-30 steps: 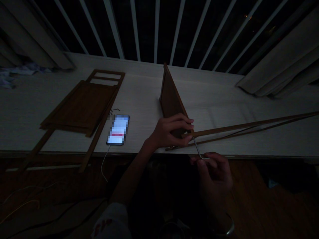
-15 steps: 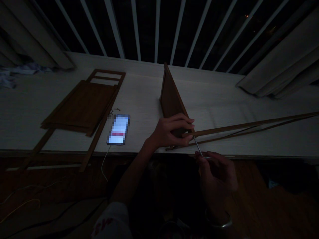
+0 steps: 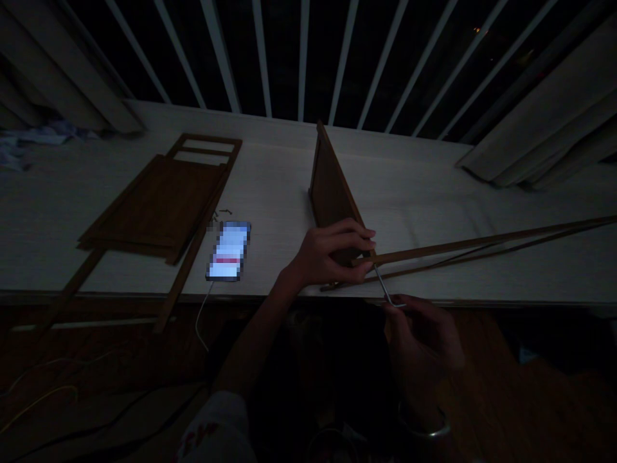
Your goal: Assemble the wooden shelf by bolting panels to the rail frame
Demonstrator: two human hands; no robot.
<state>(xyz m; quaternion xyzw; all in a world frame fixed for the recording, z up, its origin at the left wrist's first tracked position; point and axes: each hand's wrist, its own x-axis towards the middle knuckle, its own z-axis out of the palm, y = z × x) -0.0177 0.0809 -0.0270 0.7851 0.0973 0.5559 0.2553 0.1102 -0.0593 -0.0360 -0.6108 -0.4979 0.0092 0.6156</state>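
1. Lower centre-right, just below the bench point(image 3: 482, 283) front edge: the right hand point(image 3: 424, 334), fingers pinched on a bent metal key point(image 3: 385, 292) whose tip meets the panel's near corner.
2. Just above, the left hand point(image 3: 330, 254) has its fingers curled round the upright wooden panel point(image 3: 332, 193); two long slats point(image 3: 482, 247) run off right.
3. Well apart at centre-left, a lit phone point(image 3: 229, 251) lies near the edge.
4. Farther left lies a flat wooden frame point(image 3: 164, 206).

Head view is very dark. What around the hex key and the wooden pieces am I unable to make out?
All head view:
- Where the hex key tip meets the upright panel: covered by the left hand and shadow.
- Right hand holding the key: finger placement lost in the dark.
- Long rails: cut off by the right edge.
- Phone screen: blurred.
- Small bits above the phone: too small.
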